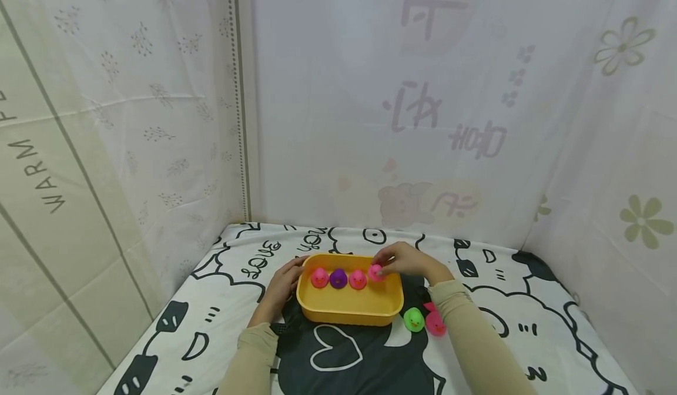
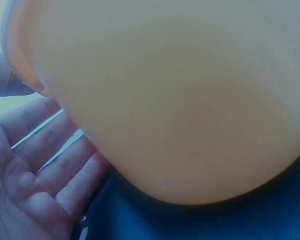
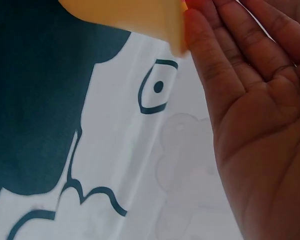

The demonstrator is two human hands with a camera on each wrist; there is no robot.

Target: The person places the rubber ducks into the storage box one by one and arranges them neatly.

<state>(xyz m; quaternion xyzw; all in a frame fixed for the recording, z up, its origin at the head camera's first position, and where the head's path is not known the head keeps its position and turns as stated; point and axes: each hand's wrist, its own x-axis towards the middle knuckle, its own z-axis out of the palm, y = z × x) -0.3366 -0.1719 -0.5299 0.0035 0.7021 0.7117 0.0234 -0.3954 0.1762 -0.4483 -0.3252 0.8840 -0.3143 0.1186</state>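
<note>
A yellow plastic tub (image 1: pixel 351 317) stands on the bed-like cloth. My left hand (image 1: pixel 283 289) holds its left side; in the left wrist view, the thumb is at the rim and the fingers lie against the outer wall (image 2: pixel 190 125). My right hand (image 1: pixel 404 261) pinches a pink rubber duck (image 1: pixel 376 273) inside the tub's right end. To its left, in a row, are a pink duck (image 1: pixel 357 280), a purple duck (image 1: pixel 338 278) and another pink duck (image 1: pixel 319 277). In the right wrist view the right hand (image 3: pixel 255 95) hides most of its duck.
A green duck (image 1: pixel 414 320) and a darker pink duck (image 1: pixel 435 323) lie on the cloth right of the tub, beside the right forearm. The black-and-white patterned cloth (image 1: pixel 211 330) spreads all around. Pale printed curtains (image 1: pixel 328 119) hang behind and on both sides.
</note>
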